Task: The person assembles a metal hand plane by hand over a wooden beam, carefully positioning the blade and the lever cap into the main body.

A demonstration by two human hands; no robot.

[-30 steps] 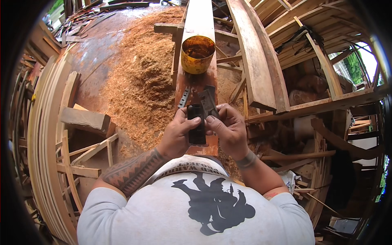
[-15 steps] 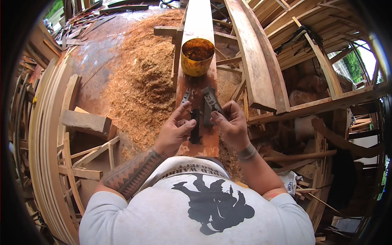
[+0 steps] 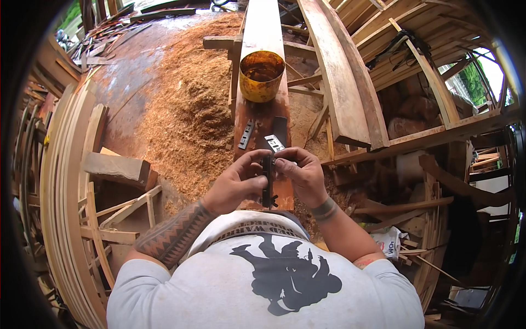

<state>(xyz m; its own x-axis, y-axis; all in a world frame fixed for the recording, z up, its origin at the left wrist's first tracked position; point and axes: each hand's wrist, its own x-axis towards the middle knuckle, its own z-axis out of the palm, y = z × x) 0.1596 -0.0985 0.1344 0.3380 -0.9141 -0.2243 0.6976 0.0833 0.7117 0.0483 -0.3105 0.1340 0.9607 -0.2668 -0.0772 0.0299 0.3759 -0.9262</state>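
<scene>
In front of my chest, my left hand (image 3: 241,183) grips a narrow black bar-shaped holder (image 3: 268,178), standing lengthwise with wing-nut-like pieces at its near end. My right hand (image 3: 304,174) pinches a shiny slotted metal blade (image 3: 273,143), and its fingertips meet the holder's far end. Fingers partly hide where blade and holder come together. A second slotted metal blade (image 3: 246,135) lies on the wet reddish plank (image 3: 256,115), ahead of my left hand. Beyond my right hand, a dark flat block (image 3: 280,129) rests on the same plank.
A stained yellow bucket (image 3: 262,82) stands farther along the plank. Sawdust (image 3: 186,104) is heaped on the floor to the left. Long boards (image 3: 342,82) lean at the right, and stacked strips (image 3: 60,181) line the left beside a timber block (image 3: 116,166).
Both hands have come together, bringing the blade to the holder. The right hand's blade has pulled nearer and tilted, now catching light and uncovering the dark block.
</scene>
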